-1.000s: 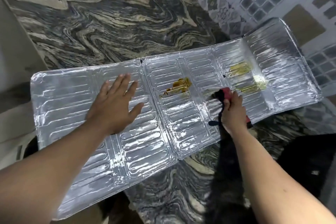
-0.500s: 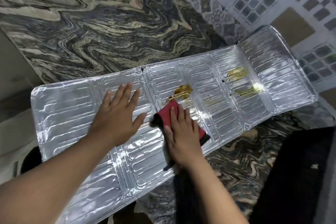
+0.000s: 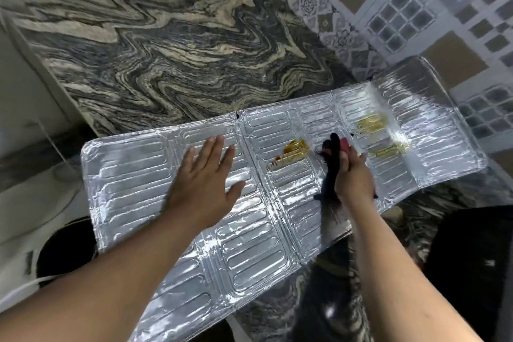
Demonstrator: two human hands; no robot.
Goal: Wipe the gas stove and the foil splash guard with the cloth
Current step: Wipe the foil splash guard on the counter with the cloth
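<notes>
The foil splash guard [image 3: 172,197] is lying unfolded and flat across the marble-patterned table [image 3: 166,44], its near corner hanging past the table's front edge and its far right panel reaching toward the tiled wall [image 3: 416,8]. The left hand [image 3: 205,183] is resting palm down on the guard's left-centre panel, its fingers [image 3: 213,147] lying straight and slightly spread, holding nothing. The right hand [image 3: 354,175] is pressing on the guard to the right of the middle fold, its fingers curling round a bunched cloth [image 3: 331,153] that is showing black with a red patch at the top; a dark tail of the cloth is trailing back along the foil beside the wrist. A brown-yellow grease stain [image 3: 291,153] is sitting just left of the cloth, and two paler yellow stains [image 3: 372,122] are lying to its right. The gas stove is not showing in this view.
</notes>
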